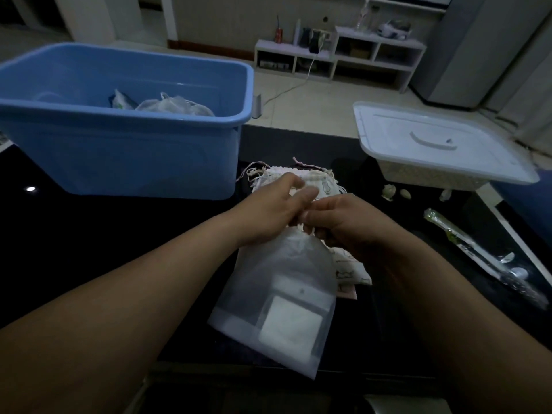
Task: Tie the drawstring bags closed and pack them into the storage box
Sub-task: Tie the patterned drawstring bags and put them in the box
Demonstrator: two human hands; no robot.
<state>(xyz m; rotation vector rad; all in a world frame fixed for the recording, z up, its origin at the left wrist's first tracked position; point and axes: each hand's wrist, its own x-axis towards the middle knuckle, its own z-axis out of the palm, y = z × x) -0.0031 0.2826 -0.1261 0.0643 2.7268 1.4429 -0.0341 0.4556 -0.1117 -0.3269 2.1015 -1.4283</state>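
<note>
A sheer bag is pinched at its gathered neck by the left hand and right hand, with fingers curled round it. Its body is laid on the table nearer than the hands. Just beyond them a pile is partly hidden. A box is set beyond the left hand, a lid beyond the right.

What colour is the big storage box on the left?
Light blue; the storage box shows clearly in the head view.

Storage box left — lidded basket right, bags between.
</note>
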